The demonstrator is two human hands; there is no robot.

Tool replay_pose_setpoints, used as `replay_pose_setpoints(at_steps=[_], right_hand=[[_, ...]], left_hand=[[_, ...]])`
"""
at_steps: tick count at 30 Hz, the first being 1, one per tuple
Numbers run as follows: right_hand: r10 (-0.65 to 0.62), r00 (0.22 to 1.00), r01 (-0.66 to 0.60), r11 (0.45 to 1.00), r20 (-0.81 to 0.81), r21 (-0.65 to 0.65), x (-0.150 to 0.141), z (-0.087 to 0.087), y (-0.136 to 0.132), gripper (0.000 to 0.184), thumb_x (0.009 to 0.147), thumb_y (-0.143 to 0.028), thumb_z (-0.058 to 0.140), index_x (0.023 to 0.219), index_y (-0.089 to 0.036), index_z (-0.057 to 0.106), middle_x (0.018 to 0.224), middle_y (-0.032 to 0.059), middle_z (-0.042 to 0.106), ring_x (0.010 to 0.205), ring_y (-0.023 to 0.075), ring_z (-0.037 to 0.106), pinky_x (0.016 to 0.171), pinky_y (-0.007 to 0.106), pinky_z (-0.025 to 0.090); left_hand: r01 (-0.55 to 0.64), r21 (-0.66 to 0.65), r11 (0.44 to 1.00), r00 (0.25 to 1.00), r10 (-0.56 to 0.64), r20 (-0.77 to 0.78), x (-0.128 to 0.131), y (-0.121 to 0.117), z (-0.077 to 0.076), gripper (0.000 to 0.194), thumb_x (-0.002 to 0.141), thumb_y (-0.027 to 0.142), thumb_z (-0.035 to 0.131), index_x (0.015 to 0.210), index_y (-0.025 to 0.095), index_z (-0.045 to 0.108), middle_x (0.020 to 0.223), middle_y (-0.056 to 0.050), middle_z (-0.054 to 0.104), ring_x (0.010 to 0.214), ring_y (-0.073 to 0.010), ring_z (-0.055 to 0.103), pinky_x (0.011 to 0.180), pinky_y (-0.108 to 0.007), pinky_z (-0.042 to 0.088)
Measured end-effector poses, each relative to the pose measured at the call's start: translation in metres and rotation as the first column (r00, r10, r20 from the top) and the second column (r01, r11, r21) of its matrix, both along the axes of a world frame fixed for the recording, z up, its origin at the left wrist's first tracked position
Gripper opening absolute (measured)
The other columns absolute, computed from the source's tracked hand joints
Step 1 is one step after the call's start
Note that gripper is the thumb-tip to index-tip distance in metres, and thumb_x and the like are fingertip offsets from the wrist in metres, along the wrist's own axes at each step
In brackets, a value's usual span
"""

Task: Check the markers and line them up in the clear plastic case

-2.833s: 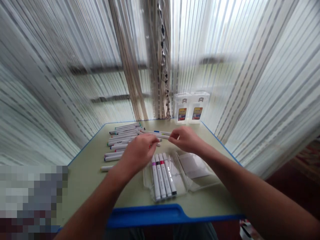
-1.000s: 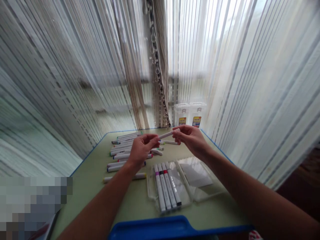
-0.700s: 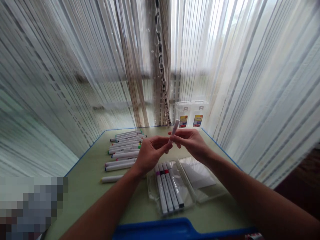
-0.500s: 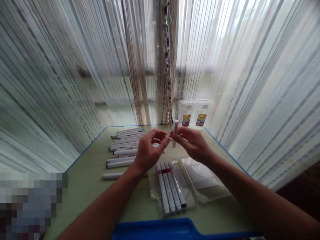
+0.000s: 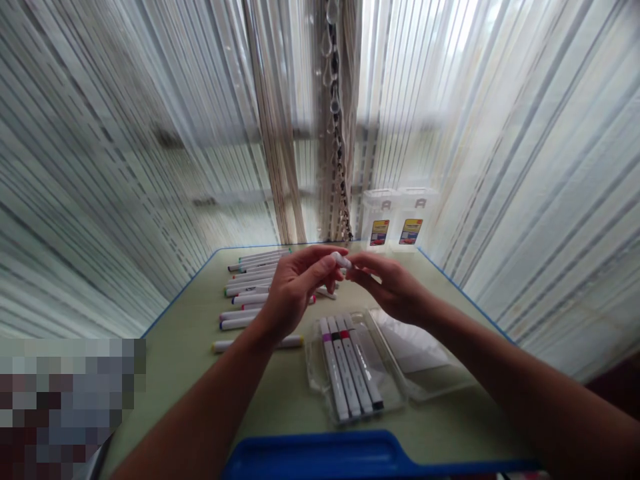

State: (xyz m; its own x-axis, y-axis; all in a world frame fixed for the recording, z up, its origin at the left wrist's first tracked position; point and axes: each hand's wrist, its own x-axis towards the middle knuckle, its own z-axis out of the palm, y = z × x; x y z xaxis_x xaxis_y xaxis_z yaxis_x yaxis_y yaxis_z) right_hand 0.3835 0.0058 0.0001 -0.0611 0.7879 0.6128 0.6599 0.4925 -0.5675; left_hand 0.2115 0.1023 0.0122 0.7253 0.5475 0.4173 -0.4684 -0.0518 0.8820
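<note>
A white marker [image 5: 342,261], seen nearly end-on, is held between my two hands above the middle of the table. My left hand [image 5: 300,283] pinches one end with thumb and fingers. The fingertips of my right hand [image 5: 387,283] close on the other end. Below them lies an open clear plastic case [image 5: 390,393], with several white markers [image 5: 347,373] side by side in its left half; purple, black and red bands show. More white markers [image 5: 250,275] lie in a column at the left, partly hidden behind my left hand.
Two clear cases [image 5: 379,232] with yellow labels stand at the back right, by the string curtain [image 5: 210,120]. A blue tray [image 5: 315,457] runs along the table's near edge. A marker with yellow ends [image 5: 290,341] lies under my left forearm.
The marker has gone from upright in my right hand to tilted between both hands. My left hand has moved right and closed on it. The view has shifted slightly.
</note>
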Motion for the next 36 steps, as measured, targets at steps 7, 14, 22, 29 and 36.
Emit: replay_pose_setpoints(at_steps=[7, 14, 22, 29, 36], right_hand=[[0.073, 0.975, -0.095, 0.991, -0.208, -0.097, -0.001, 0.007, -0.005, 0.025, 0.097, -0.034, 0.06, 0.101, -0.014, 0.074, 0.084, 0.0052, 0.071, 0.076, 0.0146, 0.061, 0.069, 0.027, 0.047], [0.035, 0.87, -0.144, 0.972, -0.493, -0.186, 0.003, 0.015, -0.007, 0.024, 0.079, -0.038, 0.081, 0.085, -0.015, 0.079, 0.064, 0.0022, 0.067, 0.056, 0.0101, 0.053, 0.05, 0.024, 0.038], [0.069, 0.764, -0.268, 0.938, -0.641, -0.218, 0.01, 0.01, -0.006, 0.03, 0.075, -0.039, 0.086, 0.086, -0.012, 0.079, 0.056, -0.0006, 0.059, 0.049, 0.0079, 0.046, 0.044, 0.023, 0.03], [0.084, 0.716, -0.328, 0.917, -0.693, -0.227, 0.009, 0.011, -0.005, 0.026, 0.075, -0.036, 0.086, 0.083, -0.012, 0.078, 0.053, -0.0028, 0.054, 0.048, 0.007, 0.044, 0.044, 0.022, 0.029], [0.111, 0.651, -0.366, 0.912, -0.751, -0.183, 0.008, 0.01, -0.003, 0.024, 0.076, -0.033, 0.085, 0.081, -0.012, 0.076, 0.05, -0.0056, 0.048, 0.045, 0.0056, 0.039, 0.043, 0.022, 0.026]], left_hand=[[0.226, -0.169, 0.959, 0.974, -0.221, 0.049, -0.005, 0.007, 0.004, 0.015, 0.081, 0.023, 0.071, 0.092, 0.016, 0.079, 0.072, -0.004, 0.074, 0.063, -0.013, 0.066, 0.06, -0.024, 0.052], [0.214, -0.209, 0.954, 0.977, -0.214, 0.02, -0.008, 0.011, 0.002, 0.014, 0.077, 0.026, 0.068, 0.088, 0.018, 0.074, 0.066, -0.003, 0.071, 0.06, -0.0151, 0.065, 0.06, -0.029, 0.052], [0.227, -0.245, 0.943, 0.971, -0.237, -0.015, -0.011, 0.01, 0.0, 0.015, 0.078, 0.033, 0.071, 0.081, 0.019, 0.069, 0.058, -0.001, 0.067, 0.052, -0.015, 0.06, 0.054, -0.029, 0.048], [0.293, -0.235, 0.927, 0.953, -0.303, -0.008, -0.011, 0.011, -0.001, 0.018, 0.075, 0.034, 0.079, 0.081, 0.019, 0.071, 0.057, 0.0, 0.067, 0.049, -0.0127, 0.058, 0.051, -0.026, 0.047], [0.262, -0.213, 0.941, 0.965, -0.263, 0.026, -0.009, 0.011, -0.004, 0.02, 0.07, 0.028, 0.088, 0.086, 0.021, 0.077, 0.062, 0.001, 0.072, 0.05, -0.009, 0.057, 0.053, -0.024, 0.049]])
